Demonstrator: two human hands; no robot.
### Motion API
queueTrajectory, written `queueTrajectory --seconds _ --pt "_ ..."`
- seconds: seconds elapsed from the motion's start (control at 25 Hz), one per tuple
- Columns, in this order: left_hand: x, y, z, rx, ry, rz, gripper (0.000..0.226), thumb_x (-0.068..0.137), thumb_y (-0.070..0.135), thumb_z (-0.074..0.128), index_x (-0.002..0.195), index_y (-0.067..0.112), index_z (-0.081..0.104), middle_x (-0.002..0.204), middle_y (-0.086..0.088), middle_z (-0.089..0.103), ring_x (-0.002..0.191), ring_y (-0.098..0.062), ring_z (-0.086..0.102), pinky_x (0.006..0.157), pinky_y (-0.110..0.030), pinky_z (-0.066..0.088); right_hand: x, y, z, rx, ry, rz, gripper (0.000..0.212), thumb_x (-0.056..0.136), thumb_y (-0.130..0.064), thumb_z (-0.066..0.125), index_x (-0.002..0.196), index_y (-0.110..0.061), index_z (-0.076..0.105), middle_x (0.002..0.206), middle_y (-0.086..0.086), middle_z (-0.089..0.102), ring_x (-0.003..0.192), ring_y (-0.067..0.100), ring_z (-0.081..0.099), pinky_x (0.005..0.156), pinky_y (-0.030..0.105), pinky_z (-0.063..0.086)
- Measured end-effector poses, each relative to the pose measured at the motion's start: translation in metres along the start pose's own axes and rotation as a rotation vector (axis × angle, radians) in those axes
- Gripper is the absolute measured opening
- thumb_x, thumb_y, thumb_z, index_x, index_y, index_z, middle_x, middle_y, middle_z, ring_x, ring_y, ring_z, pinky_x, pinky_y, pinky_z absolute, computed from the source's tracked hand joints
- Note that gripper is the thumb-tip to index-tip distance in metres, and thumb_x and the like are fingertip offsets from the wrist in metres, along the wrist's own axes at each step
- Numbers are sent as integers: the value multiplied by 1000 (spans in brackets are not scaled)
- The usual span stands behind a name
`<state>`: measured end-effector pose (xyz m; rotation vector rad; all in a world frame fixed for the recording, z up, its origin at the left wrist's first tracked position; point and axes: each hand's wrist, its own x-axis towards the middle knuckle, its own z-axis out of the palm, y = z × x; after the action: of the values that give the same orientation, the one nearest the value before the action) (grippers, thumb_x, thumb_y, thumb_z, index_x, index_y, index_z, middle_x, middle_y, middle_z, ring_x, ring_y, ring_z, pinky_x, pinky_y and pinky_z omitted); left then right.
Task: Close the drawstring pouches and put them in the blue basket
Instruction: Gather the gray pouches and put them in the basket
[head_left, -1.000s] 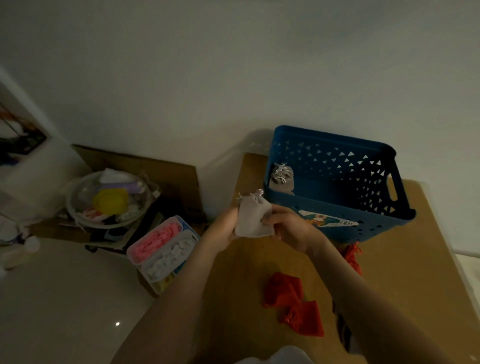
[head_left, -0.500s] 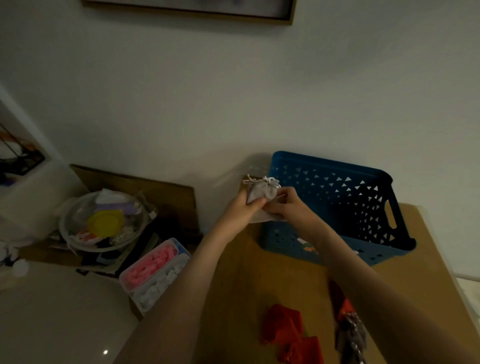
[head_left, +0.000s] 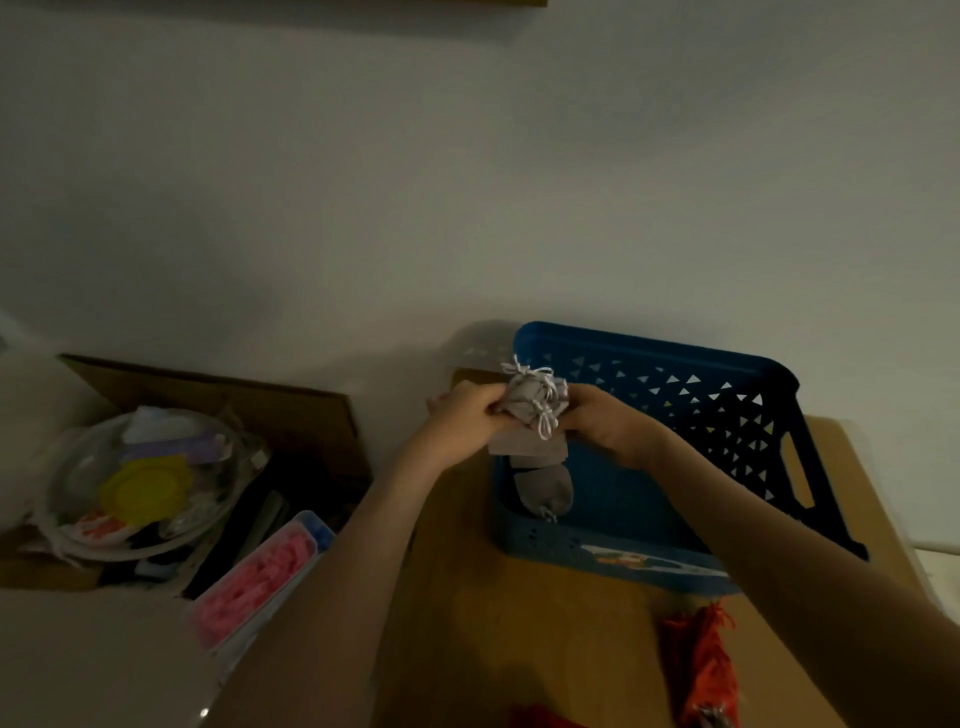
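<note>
Both hands hold a grey drawstring pouch (head_left: 527, 410) over the near left corner of the blue basket (head_left: 727, 379). My left hand (head_left: 465, 415) grips its left side and my right hand (head_left: 605, 423) grips its right side. The pouch's top is gathered, with white cords sticking out. A second grey pouch (head_left: 545, 493) lies inside the basket just below. A red pouch (head_left: 701, 660) lies on the wooden table (head_left: 519, 623) near my right forearm, and another red pouch (head_left: 545, 719) peeks in at the bottom edge.
Left of the table, a cardboard box (head_left: 234, 395) holds a clear bowl (head_left: 140, 483) with a yellow lid and clutter. A plastic case (head_left: 260, 577) of pink pieces leans by the table's left edge. A white wall stands behind.
The grey pouch and both hands have moved from in front of the basket to above its near left corner. The pouch's mouth is now gathered tight. The camera has tilted upward.
</note>
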<state>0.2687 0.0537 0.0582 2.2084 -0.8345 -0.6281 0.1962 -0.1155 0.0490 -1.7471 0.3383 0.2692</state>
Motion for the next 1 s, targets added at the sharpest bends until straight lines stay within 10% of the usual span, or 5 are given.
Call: queueTrajectory --seconds 0.2,0.44,0.64,0.84,1.0 --pt "32 -1 10 446 91 31 14 94 30 49 87 26 61 102 8 58 121 -12 41 101 -36 6 30 30 -18 -299 -49 150 27 89 -2 57 115 -7 61 104 9 64 85 17 59 79 28 52" --pt "51 -11 22 365 165 -32 24 94 25 47 71 29 44 81 12 49 114 -11 46 105 -41 5 46 90 -13 -662 -355 521 80 95 -12 53 149 -29 -4 144 23 33 76 27 52 42 21 49" --pt "51 -10 30 352 232 -50 35 94 23 48 63 28 34 67 10 41 99 -14 49 104 -42 11 56 99 -6 -750 -347 307 46 98 -13 48 142 -25 39 142 10 45 125 31 48 102 35 41" --pt "53 -15 34 73 279 -88 14 93 32 50 85 25 59 78 6 61 85 -17 55 97 -35 26 48 86 -23 -569 -105 99 40 85 9 51 118 -11 63 119 4 60 110 16 55 88 21 45" --pt "64 -22 35 -291 245 -209 29 79 51 51 103 37 60 112 -1 65 106 -25 58 100 -47 41 13 58 -47 215 5 72 34 86 16 48 105 -7 64 108 10 65 100 22 63 82 22 55"
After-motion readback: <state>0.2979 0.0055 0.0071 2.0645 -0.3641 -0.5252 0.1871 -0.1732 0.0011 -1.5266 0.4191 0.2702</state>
